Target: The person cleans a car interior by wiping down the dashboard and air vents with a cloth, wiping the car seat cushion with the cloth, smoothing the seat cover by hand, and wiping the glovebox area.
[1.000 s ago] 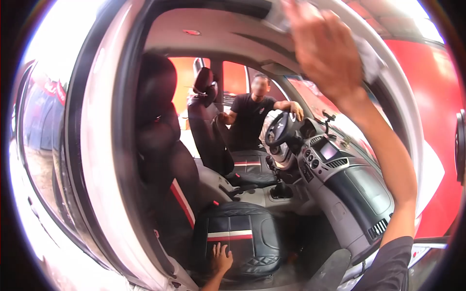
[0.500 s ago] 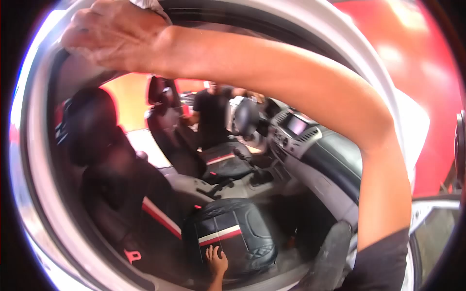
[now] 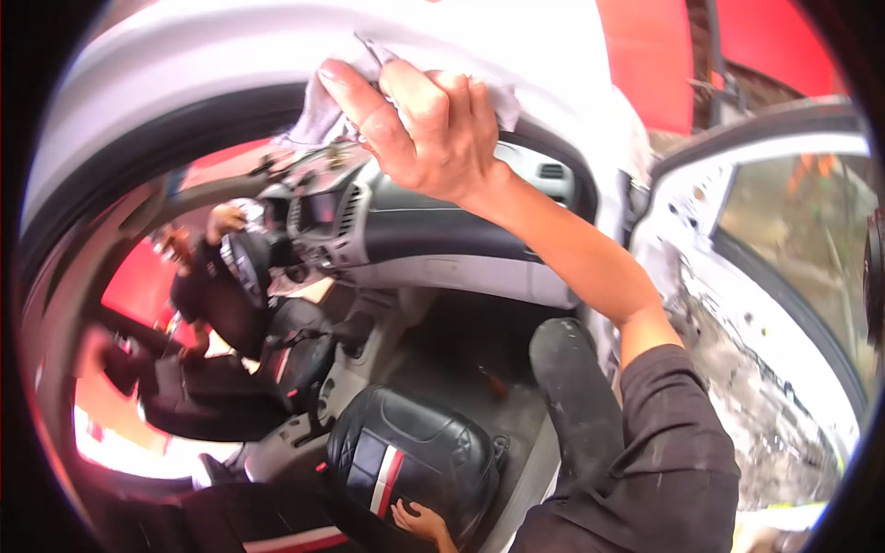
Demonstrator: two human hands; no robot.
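While the right hand [image 3: 426, 129] was placed farther rearward half a second earlier, it is now shown above the grey-and-black moulded dashboard [image 3: 442, 238], its fingers closed on a crumpled pale-grey cloth [image 3: 318, 115] laid against the glossy white door frame [image 3: 207, 66]; the black, red-and-white-striped seat [image 3: 419, 419] is touched by the left hand [image 3: 422, 523], fingers loosely spread.
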